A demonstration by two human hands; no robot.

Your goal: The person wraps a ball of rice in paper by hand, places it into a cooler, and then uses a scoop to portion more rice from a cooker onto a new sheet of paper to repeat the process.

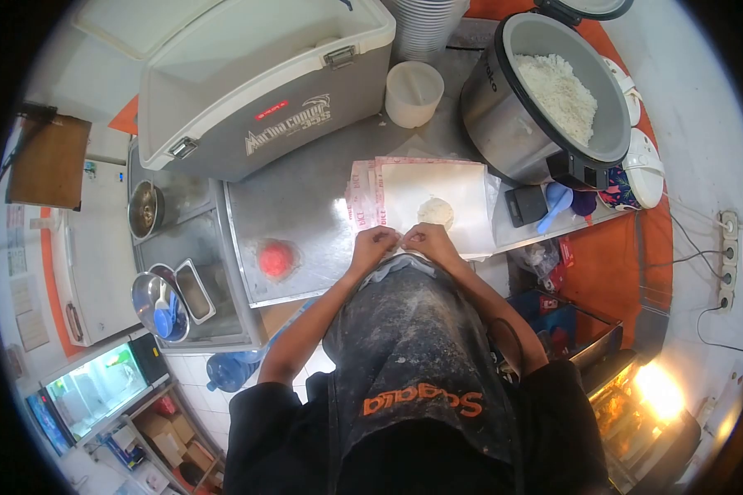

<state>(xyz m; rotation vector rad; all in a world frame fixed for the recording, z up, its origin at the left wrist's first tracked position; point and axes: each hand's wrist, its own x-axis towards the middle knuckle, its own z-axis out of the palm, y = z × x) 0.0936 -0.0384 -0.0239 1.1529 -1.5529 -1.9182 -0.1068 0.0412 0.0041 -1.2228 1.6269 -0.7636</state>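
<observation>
My left hand [376,246] and my right hand [428,241] are close together at the near edge of a stack of wrapping paper [396,188]. The fingers of both are pinched, with a thin whitish bit between them that is too small to name. A flat round of white rice [435,214] lies on the top sheet, just beyond my right hand. The paper is white on top, with red-printed sheets showing at its left. To the left, a red round thing in clear plastic [276,259] rests on the metal table [305,206].
A grey cooler box [264,115] stands at the back left. A white tub [414,94] and stacked bowls [421,29] are behind the paper. At right is an open rice cooker [512,115] full of rice, with a blue scoop [556,202] and black scale [525,205] nearby.
</observation>
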